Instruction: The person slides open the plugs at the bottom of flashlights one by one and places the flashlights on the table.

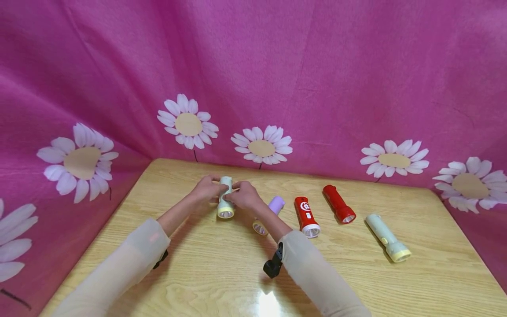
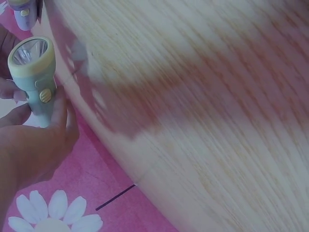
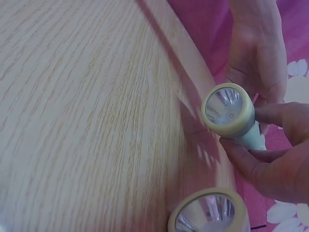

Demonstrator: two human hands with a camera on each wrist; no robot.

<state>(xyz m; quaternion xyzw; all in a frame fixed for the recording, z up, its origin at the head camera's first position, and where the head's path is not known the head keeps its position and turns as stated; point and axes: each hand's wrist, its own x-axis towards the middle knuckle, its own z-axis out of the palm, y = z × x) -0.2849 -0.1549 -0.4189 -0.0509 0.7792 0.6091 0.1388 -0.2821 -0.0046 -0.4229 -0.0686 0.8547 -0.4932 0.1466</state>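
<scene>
A pale green flashlight [image 1: 226, 205] with a yellow rim points its lens toward me at the table's back left. My left hand [image 1: 207, 189] grips its side, with fingers and thumb around the body in the left wrist view. From the other side my right hand [image 1: 246, 195] pinches the same flashlight; in the right wrist view its thumb and fingers are just behind the yellow-rimmed head [image 3: 229, 110]. A ribbed yellow switch [image 2: 46, 95] shows on the body in the left wrist view. Under my right forearm lies a purple flashlight [image 1: 276, 204], partly covered.
To the right lie a red flashlight with a white rim [image 1: 306, 213], an all-red flashlight [image 1: 338, 203] and another pale green flashlight [image 1: 386, 237]. The wooden table [image 1: 214, 273] ends at a pink curtain [image 1: 317, 88] with daisies.
</scene>
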